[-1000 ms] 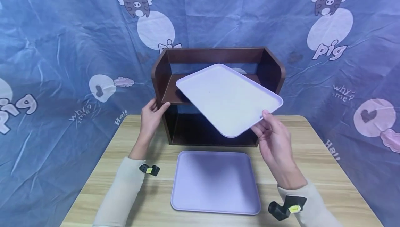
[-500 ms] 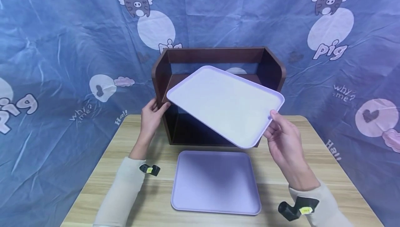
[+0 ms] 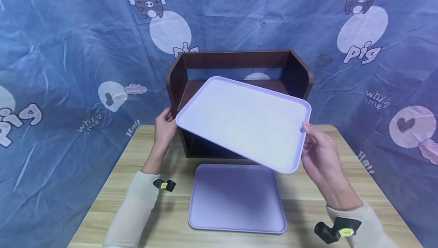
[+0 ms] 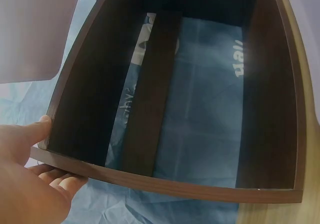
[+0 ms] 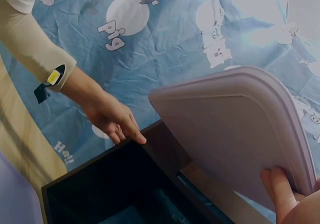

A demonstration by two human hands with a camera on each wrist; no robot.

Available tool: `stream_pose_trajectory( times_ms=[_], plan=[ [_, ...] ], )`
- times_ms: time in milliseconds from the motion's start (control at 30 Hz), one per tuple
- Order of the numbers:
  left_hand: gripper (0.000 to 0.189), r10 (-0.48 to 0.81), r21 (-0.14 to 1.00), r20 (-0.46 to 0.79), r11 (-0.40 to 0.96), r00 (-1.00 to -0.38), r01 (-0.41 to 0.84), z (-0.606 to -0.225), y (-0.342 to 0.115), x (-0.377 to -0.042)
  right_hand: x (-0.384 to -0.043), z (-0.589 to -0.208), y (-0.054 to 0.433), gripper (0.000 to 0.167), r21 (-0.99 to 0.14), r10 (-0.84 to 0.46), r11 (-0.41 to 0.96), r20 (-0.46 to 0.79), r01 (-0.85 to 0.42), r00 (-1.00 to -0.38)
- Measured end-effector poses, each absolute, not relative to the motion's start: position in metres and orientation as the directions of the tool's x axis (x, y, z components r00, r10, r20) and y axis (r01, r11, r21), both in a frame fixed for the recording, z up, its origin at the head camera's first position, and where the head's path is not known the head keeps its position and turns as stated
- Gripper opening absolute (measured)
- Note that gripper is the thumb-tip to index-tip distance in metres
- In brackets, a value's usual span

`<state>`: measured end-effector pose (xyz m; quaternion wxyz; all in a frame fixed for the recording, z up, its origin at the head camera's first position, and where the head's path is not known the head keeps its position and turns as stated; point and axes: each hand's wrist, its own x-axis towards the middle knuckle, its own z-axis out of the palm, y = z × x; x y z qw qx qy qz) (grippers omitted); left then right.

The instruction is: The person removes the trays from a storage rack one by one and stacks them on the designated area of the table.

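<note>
My right hand (image 3: 323,155) pinches a pale lilac rectangular tray (image 3: 244,122) by its right short edge, thumb on top and fingers beneath. The tray is tilted in the air, in front of a dark brown two-tier wooden shelf (image 3: 236,60). With my left hand (image 3: 165,128) I grip the shelf's left side near its middle board; in the left wrist view the thumb lies on one side of the wood (image 4: 185,188) and the fingers on the other. A second lilac tray (image 3: 237,198) lies flat on the table before the shelf. The right wrist view shows the held tray's underside (image 5: 225,124).
The shelf stands at the back of a light wood-grain table (image 3: 113,198). Behind and beside it hangs a blue printed cloth (image 3: 239,12). The shelf's lower compartment (image 3: 205,147) is partly hidden by the raised tray.
My right hand has moved right and slightly down, and the held tray has turned, its left corner swinging left and down before the shelf. My left hand has stayed put.
</note>
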<state>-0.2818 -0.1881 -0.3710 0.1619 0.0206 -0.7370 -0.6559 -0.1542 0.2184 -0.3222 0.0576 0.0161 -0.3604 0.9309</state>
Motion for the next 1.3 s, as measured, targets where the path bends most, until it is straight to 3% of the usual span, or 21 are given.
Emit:
stream_pose_trajectory(
  times_ms=[367, 667, 1300],
  plan=[
    [0.056, -0.238, 0.967, 0.238, 0.151, -0.942, 0.206, -0.369, -0.188, -0.28, -0.15, -0.327, 0.229, 0.039, -0.788, 0.044, -0.614, 0.025, -0.047, -0.999],
    [0.052, -0.23, 0.959, 0.269, 0.157, -0.935, 0.237, -0.371, -0.189, -0.28, -0.145, -0.339, 0.236, 0.039, -0.8, -0.04, -0.6, 0.016, 0.012, -0.999],
    [0.054, -0.225, 0.955, 0.287, 0.147, -0.931, 0.259, -0.373, -0.189, -0.278, -0.131, -0.373, 0.244, 0.041, -0.867, -0.058, -0.494, -0.036, 0.06, -0.998]
  ],
)
